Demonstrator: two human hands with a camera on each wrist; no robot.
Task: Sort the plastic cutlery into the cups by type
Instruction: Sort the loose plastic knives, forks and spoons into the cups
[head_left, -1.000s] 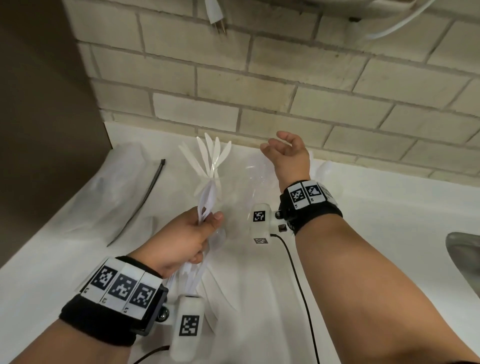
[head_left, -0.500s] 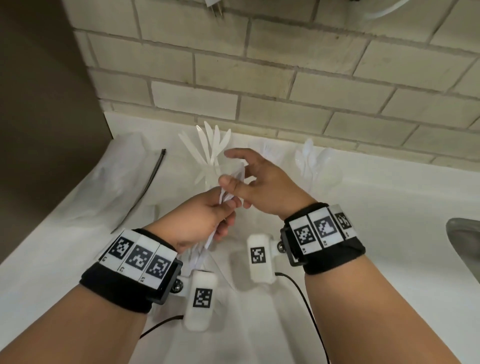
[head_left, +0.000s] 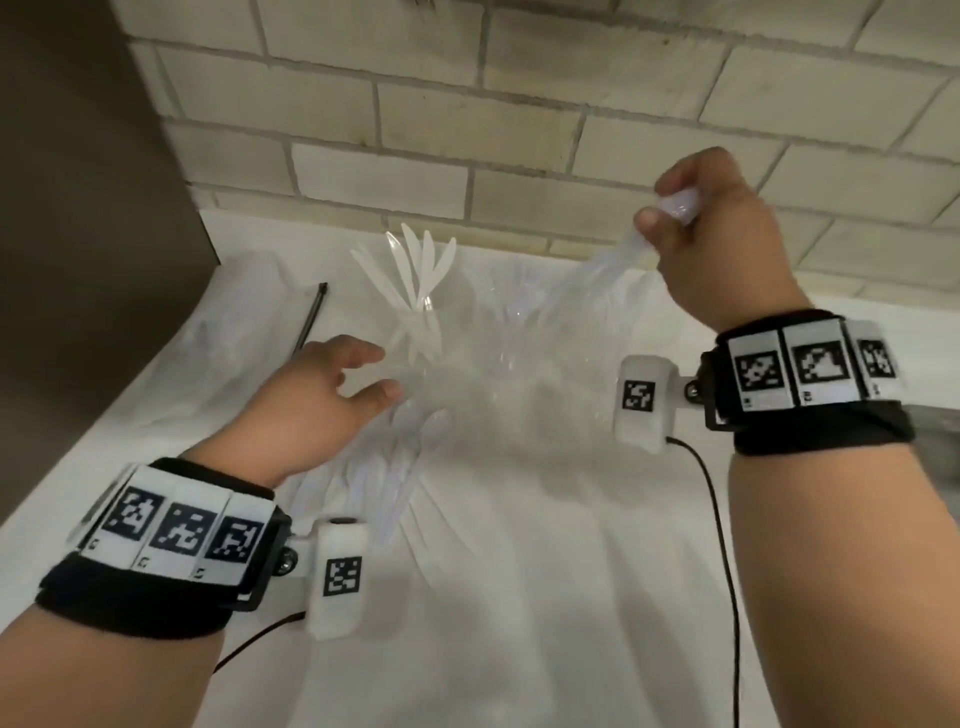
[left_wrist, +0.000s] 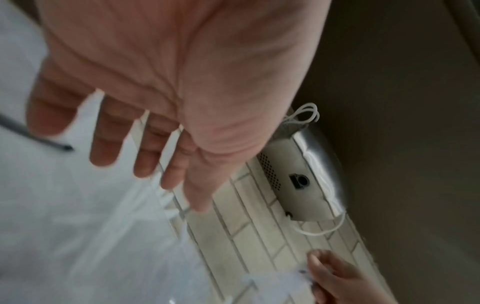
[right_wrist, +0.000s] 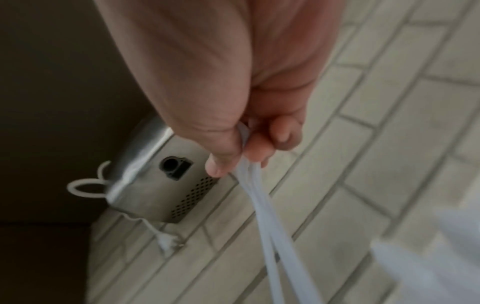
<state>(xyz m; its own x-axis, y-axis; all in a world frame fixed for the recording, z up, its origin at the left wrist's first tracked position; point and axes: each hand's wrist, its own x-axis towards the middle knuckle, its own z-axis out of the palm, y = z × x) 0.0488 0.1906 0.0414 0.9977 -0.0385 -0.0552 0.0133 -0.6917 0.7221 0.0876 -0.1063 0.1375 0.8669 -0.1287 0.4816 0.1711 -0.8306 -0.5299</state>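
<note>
My right hand (head_left: 670, 208) is raised near the brick wall and pinches a few white plastic cutlery pieces (head_left: 613, 265) by one end; they hang down and left, blurred, type unclear. The right wrist view shows the right hand (right_wrist: 233, 160) with thumb and fingers curled round the pieces (right_wrist: 262, 205). My left hand (head_left: 363, 371) hovers open and empty over a loose pile of white cutlery (head_left: 395, 478) on the counter; its palm (left_wrist: 155, 82) is bare. A clear cup of knives (head_left: 415, 291) stands behind it, with another clear cup (head_left: 509, 332) to its right.
A black cable tie (head_left: 311, 322) and a crumpled clear bag (head_left: 234, 301) lie at the left on the white counter (head_left: 519, 623). A brown panel (head_left: 78, 208) bounds the left side. A metal box (left_wrist: 298, 181) hangs on the brick wall.
The right hand pulled a few pieces from the left hand's bundle and lifted them up to the right. The left hand let the bundle go and opened.
</note>
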